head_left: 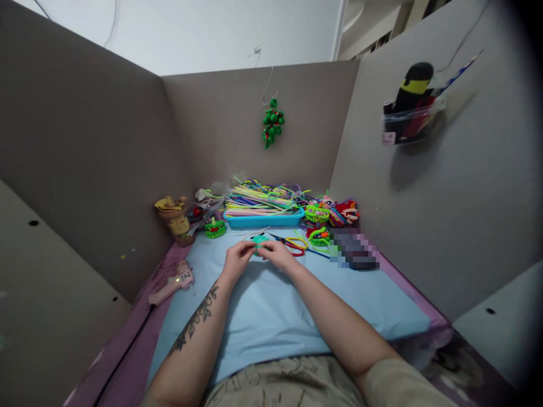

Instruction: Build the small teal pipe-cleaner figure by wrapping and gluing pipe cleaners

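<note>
My left hand (237, 258) and my right hand (279, 254) meet over the light blue mat (271, 305). Both pinch a small teal pipe-cleaner piece (259, 241) between their fingertips. A white pipe cleaner (254, 233) trails away from it toward the back. Scissors with red and yellow handles (292, 244) lie just right of my right hand.
A blue tray (263, 220) of coloured pipe cleaners stands at the back, with finished green and pink pipe-cleaner figures (324, 217) to its right. A pink glue gun (172, 285) lies at the left. A yellow cup (175, 217) stands back left. Grey partition walls enclose the desk; a green ornament (272, 121) hangs on the back wall.
</note>
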Demonstrator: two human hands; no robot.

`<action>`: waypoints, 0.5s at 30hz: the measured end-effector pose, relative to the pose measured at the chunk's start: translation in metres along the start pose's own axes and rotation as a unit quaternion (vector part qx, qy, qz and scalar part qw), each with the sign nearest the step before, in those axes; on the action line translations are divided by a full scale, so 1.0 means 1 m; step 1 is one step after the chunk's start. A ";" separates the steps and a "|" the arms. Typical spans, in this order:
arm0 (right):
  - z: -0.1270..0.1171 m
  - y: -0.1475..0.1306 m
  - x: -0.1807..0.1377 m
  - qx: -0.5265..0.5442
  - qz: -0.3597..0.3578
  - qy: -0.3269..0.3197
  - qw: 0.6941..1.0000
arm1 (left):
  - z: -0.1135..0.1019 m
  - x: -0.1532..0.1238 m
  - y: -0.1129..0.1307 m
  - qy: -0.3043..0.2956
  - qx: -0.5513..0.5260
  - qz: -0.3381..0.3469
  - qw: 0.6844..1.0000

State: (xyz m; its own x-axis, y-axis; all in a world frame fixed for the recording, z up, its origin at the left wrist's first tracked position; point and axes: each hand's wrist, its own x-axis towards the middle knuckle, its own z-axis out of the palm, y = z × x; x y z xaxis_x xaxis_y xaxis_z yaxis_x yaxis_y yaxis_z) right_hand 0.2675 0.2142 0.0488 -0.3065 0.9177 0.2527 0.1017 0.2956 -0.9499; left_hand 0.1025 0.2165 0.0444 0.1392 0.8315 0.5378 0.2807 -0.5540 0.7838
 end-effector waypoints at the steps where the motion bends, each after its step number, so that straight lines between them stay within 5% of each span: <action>1: 0.000 0.000 0.000 0.004 0.002 0.002 1.000 | 0.000 0.000 -0.001 0.002 0.009 0.005 1.000; 8: 0.004 -0.005 -0.002 0.088 0.033 0.052 0.994 | 0.001 0.000 -0.001 -0.003 0.003 -0.004 1.000; 15: 0.003 -0.006 -0.001 0.062 -0.009 0.068 0.996 | 0.001 -0.001 0.003 -0.024 -0.031 -0.048 0.998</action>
State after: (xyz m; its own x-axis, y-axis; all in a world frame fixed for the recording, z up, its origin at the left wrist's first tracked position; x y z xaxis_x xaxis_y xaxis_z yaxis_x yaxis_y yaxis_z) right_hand 0.2643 0.2107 0.0532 -0.1755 0.9426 0.2842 -0.0228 0.2847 -0.9584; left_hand 0.1045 0.2141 0.0454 0.1602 0.8807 0.4457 0.2354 -0.4726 0.8493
